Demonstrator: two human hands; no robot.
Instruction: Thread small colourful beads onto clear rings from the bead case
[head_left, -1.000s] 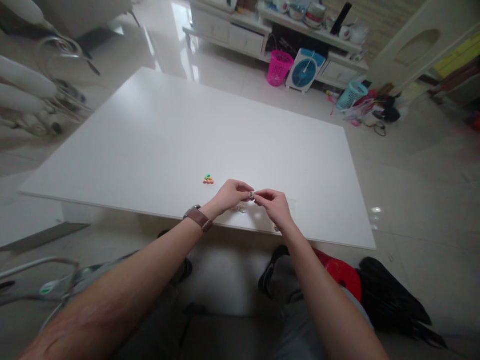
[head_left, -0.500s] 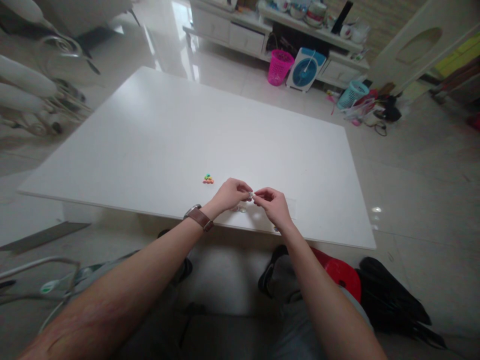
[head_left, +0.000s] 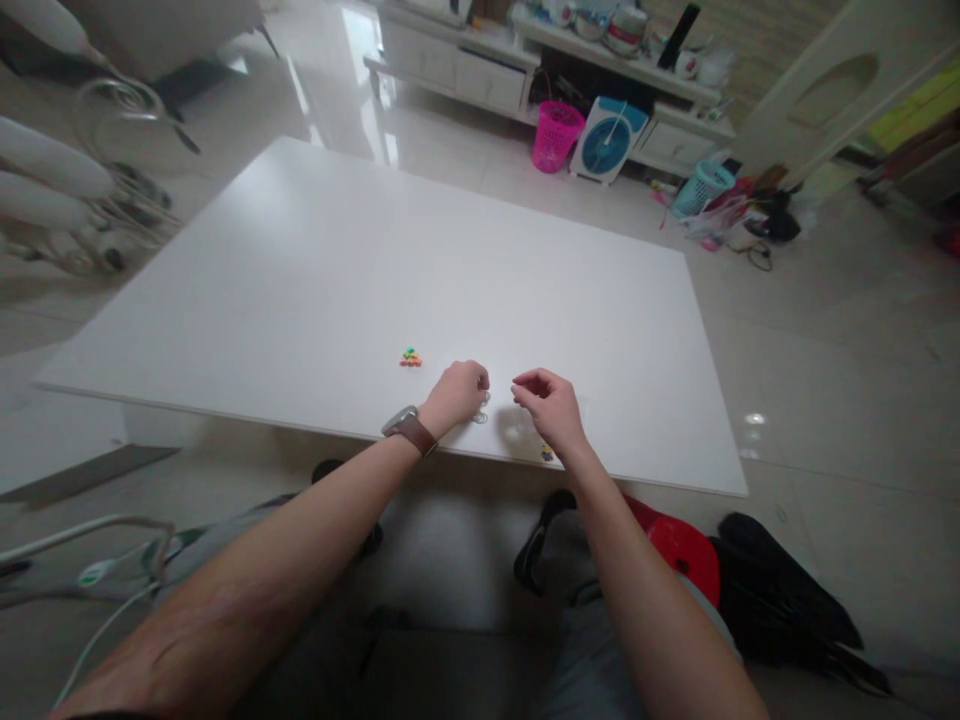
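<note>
My left hand (head_left: 460, 390), with a brown-strapped watch (head_left: 409, 428) on its wrist, is low over the white table (head_left: 420, 260). Its fingers are curled closed beside several small metal rings (head_left: 481, 417); whatever they pinch is hidden. To its right, my right hand (head_left: 547, 402) is held with thumb and fingertips drawn together. Anything between them is too small to make out. A little heap of green, yellow and orange pieces (head_left: 410, 358) lies left of my left hand. Below my right wrist, near the table edge, is a small yellow and dark blue piece (head_left: 547, 453).
A clear flat sheet (head_left: 584, 410) lies partly behind my right hand. On the floor beyond the table stand a pink basket (head_left: 556, 137), a blue-white fan (head_left: 607, 140) and a light blue basket (head_left: 703, 188). A red stool (head_left: 686, 555) is at my right.
My hands were together on a small pale thing and have since parted. The left moved left and down to the rings. The yellow and dark blue piece shows more fully.
</note>
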